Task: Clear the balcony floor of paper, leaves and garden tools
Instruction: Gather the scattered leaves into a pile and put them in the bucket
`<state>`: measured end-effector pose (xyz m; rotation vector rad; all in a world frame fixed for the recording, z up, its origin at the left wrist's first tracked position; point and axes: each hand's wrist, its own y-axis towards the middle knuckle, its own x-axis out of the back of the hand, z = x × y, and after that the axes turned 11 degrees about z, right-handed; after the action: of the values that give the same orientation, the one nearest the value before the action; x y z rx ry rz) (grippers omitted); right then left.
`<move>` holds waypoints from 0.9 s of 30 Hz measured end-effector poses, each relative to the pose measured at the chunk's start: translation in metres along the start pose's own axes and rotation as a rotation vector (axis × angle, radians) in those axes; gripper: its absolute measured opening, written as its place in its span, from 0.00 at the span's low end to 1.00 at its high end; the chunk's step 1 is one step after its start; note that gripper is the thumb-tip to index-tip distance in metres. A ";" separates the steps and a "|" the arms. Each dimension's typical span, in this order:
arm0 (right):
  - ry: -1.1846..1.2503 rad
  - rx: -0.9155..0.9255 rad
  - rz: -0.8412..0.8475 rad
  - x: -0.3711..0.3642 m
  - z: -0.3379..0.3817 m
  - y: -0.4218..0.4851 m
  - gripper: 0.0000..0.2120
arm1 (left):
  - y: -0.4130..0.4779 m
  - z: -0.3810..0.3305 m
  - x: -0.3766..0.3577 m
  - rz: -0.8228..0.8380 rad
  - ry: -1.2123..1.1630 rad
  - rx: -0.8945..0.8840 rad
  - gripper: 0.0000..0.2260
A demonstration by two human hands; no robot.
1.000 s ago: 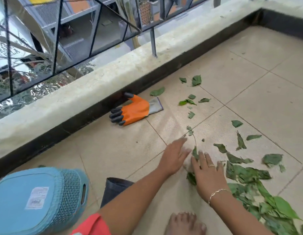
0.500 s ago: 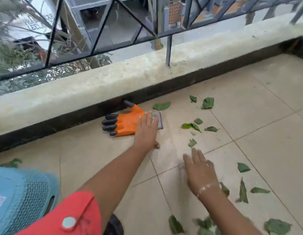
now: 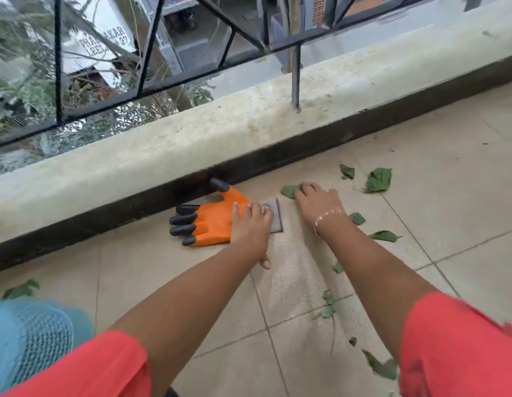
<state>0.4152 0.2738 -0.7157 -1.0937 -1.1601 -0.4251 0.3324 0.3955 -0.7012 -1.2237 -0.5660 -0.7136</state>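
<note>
A pale, weather-stained concrete ledge point(image 3: 191, 138) runs across the view from lower left to upper right, with a dark band point(image 3: 306, 144) along its foot. A black metal railing point(image 3: 296, 78) stands on the ledge, its upright post set into the concrete and slanted bars crossing above; through it show leafy trees point(image 3: 19, 90), a white sign with dark lettering point(image 3: 105, 44) and part of a brick building point(image 3: 319, 10). At the lower left sits a blue mesh-sided plastic basket point(image 3: 40, 336), blurred and cut by the frame edge.
</note>
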 end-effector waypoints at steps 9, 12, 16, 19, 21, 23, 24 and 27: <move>0.240 -0.246 -0.181 -0.010 -0.060 -0.082 0.24 | -0.002 -0.002 0.002 -0.019 0.015 -0.018 0.53; 0.288 -0.316 -0.089 0.000 -0.096 -0.031 0.29 | -0.002 -0.004 0.004 -0.023 0.032 -0.022 0.54; 0.280 -0.199 0.078 0.006 -0.112 0.013 0.31 | -0.003 -0.003 0.004 -0.037 0.037 -0.038 0.52; 0.174 -0.067 0.108 -0.003 -0.102 0.011 0.25 | -0.004 -0.001 0.002 -0.040 0.049 -0.036 0.51; 0.143 -0.056 0.073 -0.020 -0.096 -0.009 0.24 | -0.004 0.000 0.000 -0.041 0.048 -0.024 0.53; 0.145 -0.050 0.063 -0.039 -0.087 -0.046 0.26 | -0.005 0.001 -0.001 -0.047 0.050 -0.016 0.54; 0.156 -0.044 0.075 -0.050 -0.081 -0.067 0.28 | -0.006 0.000 -0.002 -0.052 0.055 -0.012 0.54; 0.188 -0.022 0.150 -0.074 -0.062 -0.141 0.29 | -0.011 0.001 -0.003 -0.093 0.082 -0.011 0.52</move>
<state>0.3113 0.1386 -0.7149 -1.1262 -0.9038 -0.4150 0.3216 0.3949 -0.6963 -1.1781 -0.5547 -0.8426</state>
